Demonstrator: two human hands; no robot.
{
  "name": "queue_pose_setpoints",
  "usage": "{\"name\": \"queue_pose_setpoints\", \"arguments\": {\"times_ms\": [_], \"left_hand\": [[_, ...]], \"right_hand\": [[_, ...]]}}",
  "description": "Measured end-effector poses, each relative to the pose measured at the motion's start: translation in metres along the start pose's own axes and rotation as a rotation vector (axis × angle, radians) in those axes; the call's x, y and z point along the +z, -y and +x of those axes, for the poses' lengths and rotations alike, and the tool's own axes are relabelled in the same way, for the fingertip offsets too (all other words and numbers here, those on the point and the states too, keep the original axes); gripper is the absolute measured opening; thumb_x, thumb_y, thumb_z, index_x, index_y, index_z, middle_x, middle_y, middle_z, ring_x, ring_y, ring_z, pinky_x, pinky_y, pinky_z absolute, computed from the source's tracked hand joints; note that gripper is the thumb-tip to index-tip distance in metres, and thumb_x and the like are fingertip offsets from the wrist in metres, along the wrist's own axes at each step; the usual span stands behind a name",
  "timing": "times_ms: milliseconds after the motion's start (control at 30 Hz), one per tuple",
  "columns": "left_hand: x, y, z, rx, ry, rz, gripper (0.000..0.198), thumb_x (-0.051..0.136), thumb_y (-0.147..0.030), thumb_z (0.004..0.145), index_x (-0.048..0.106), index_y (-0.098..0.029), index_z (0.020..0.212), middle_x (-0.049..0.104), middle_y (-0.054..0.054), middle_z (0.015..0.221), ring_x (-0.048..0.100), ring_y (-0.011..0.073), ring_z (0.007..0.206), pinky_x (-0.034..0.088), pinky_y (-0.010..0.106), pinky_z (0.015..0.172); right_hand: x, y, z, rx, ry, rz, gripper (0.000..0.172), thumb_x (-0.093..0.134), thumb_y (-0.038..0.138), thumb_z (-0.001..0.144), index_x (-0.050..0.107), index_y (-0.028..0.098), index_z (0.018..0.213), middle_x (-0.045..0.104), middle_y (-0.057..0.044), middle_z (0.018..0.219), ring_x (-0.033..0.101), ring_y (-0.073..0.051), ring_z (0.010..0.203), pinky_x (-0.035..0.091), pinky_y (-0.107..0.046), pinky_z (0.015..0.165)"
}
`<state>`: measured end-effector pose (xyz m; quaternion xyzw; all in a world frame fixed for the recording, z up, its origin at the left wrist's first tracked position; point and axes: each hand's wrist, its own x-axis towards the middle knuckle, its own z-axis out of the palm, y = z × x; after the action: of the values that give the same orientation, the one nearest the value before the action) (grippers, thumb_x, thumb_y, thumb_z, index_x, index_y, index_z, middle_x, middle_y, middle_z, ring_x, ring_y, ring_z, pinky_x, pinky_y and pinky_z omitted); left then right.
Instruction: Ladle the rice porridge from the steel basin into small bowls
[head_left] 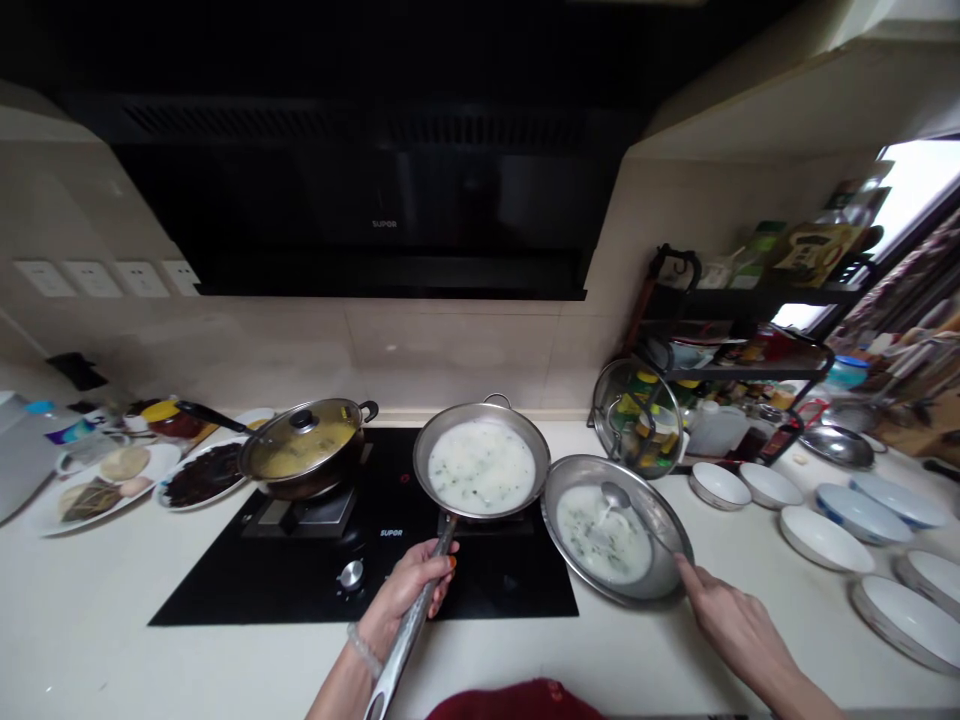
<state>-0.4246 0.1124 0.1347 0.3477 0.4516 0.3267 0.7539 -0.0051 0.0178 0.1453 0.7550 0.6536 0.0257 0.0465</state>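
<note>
My left hand [416, 582] is closed around the long metal handle [411, 640] of a wok [545, 450] on the right side of the stove. White soup [480, 465] with green bits fills much of the wok. To the right, a steel basin [671, 515] on the counter, its rim close against the wok, holds similar white soup [600, 550]. A metal ladle [616, 494] leans in the basin, its bowl over the soup. My right hand [724, 610] is closed on the ladle's handle end at the basin's right rim.
A lidded pan [304, 450] sits on the left burner of the black stove [247, 590]. Plates of food, including a dark dish [206, 475], lie further left. Several white bowls [825, 540] stand right. A glass lid [637, 415] leans by the spice rack [750, 370]. The range hood [382, 260] hangs overhead.
</note>
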Motion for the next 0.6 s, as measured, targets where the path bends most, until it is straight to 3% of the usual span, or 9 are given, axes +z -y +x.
{"name": "queue_pose_setpoints", "arguments": {"times_ms": [167, 267, 433, 600], "left_hand": [[-0.002, 0.003, 0.002, 0.014, 0.013, -0.007, 0.049, 0.074, -0.03, 0.057, 0.052, -0.014, 0.098, 0.05, -0.008, 0.053, 0.038, 0.0047, 0.037, 0.027, 0.017, 0.033], [-0.002, 0.004, 0.003, 0.015, 0.021, -0.003, 0.049, 0.073, -0.031, 0.058, 0.052, -0.014, 0.099, 0.049, -0.008, 0.053, 0.037, 0.0049, 0.038, 0.027, 0.017, 0.033], [-0.004, 0.007, 0.006, 0.032, 0.023, -0.004, 0.048, 0.071, -0.03, 0.058, 0.052, -0.013, 0.099, 0.05, -0.007, 0.054, 0.037, 0.0047, 0.037, 0.027, 0.017, 0.033], [-0.003, 0.007, 0.007, 0.047, 0.024, -0.009, 0.046, 0.07, -0.029, 0.056, 0.053, -0.013, 0.095, 0.05, -0.007, 0.053, 0.037, 0.0046, 0.036, 0.027, 0.017, 0.032]], "right_hand": [[-0.03, 0.009, 0.025, 0.128, -0.158, 0.29, 0.042, 0.037, 0.027, 0.087, 0.061, 0.019, 0.12, 0.074, -0.012, 0.103, 0.071, -0.031, 0.084, 0.051, -0.039, 0.07], [-0.054, 0.033, 0.045, 0.09, -0.211, 0.512, 0.042, 0.04, 0.034, 0.086, 0.064, 0.018, 0.117, 0.075, -0.011, 0.101, 0.069, -0.03, 0.092, 0.051, -0.037, 0.079], [-0.078, 0.1, 0.071, -0.123, -0.106, 0.536, 0.042, 0.039, 0.03, 0.088, 0.064, 0.015, 0.119, 0.072, -0.013, 0.108, 0.067, -0.029, 0.099, 0.047, -0.036, 0.087], [-0.075, 0.155, 0.092, -0.164, 0.047, 0.591, 0.037, 0.045, 0.018, 0.086, 0.063, 0.014, 0.119, 0.073, -0.015, 0.095, 0.066, -0.029, 0.096, 0.043, -0.036, 0.085]]}}
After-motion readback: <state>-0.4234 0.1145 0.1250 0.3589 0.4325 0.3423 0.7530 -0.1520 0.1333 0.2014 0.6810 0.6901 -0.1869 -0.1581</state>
